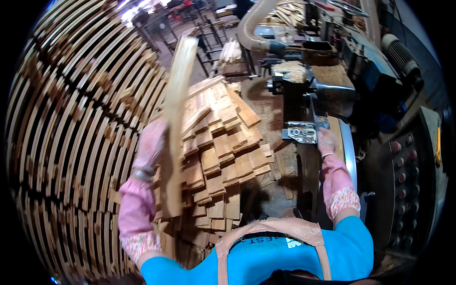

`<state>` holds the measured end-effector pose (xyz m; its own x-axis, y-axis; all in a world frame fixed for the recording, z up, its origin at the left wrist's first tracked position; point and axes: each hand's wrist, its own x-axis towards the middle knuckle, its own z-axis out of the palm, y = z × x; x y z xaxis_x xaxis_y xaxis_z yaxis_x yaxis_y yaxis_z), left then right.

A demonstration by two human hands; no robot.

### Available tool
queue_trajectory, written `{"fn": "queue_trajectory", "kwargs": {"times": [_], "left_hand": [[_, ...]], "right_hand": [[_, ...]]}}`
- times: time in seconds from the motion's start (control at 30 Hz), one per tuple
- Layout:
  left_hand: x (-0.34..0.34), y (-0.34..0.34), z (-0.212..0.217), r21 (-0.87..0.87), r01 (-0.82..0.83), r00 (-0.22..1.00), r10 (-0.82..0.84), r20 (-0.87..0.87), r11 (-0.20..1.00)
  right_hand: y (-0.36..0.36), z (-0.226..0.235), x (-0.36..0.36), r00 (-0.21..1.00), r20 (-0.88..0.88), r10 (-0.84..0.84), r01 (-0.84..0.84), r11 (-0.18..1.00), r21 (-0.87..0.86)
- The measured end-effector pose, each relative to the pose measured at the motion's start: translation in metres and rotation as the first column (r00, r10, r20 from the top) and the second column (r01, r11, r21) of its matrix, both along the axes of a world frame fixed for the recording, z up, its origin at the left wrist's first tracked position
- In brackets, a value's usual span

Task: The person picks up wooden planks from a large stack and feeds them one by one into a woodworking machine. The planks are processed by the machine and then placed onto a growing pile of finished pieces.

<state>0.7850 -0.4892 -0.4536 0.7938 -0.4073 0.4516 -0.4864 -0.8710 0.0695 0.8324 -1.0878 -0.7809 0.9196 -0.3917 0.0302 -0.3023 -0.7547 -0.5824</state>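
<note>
My left hand [151, 145], in a pale glove with a pink sleeve cover, is closed round a long wooden board [180, 90]. The board is tilted upright and slightly blurred, and it hides part of the fingers. On the right, my right hand [327, 141] is closed at the left edge of another wooden board [336, 130], which lies on the machine's metal bed. Its fingertips are partly hidden beside a metal guide block [300, 132]. Between my arms rises a heap of cut wooden boards [218, 147], just right of the raised board.
Tall stacks of slatted wood [71, 142] fill the left side. A woodworking machine [332, 80] with a ribbed hose [249, 28] and a motor [401, 54] stands ahead right. A button panel [403, 190] is at far right. Wood scraps [282, 173] litter the floor.
</note>
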Motion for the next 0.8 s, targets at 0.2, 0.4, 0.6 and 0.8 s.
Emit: {"fn": "queue_trajectory", "kwargs": {"times": [0.2, 0.4, 0.6, 0.8], "left_hand": [[0.032, -0.149, -0.064, -0.521, -0.275, 0.763, -0.147, -0.629, 0.808], [0.053, -0.021, -0.081, 0.109, -0.592, 0.688, 0.571, -0.449, 0.799], [0.044, 0.151, -0.137, 0.207, -0.700, 0.572, 0.710, -0.412, 0.684], [0.045, 0.142, -0.131, 0.218, -0.627, 0.623, 0.649, -0.438, 0.748]], "right_hand": [[0.203, 0.143, -0.068, 0.802, 0.418, 0.427, -0.516, 0.141, 0.845], [0.075, 0.091, -0.127, 0.985, 0.101, 0.138, -0.153, 0.444, 0.883], [0.123, -0.014, -0.091, 0.988, -0.112, 0.108, 0.115, -0.019, 0.993], [0.201, -0.038, -0.022, 0.964, -0.145, 0.224, 0.067, 0.324, 0.944]]}}
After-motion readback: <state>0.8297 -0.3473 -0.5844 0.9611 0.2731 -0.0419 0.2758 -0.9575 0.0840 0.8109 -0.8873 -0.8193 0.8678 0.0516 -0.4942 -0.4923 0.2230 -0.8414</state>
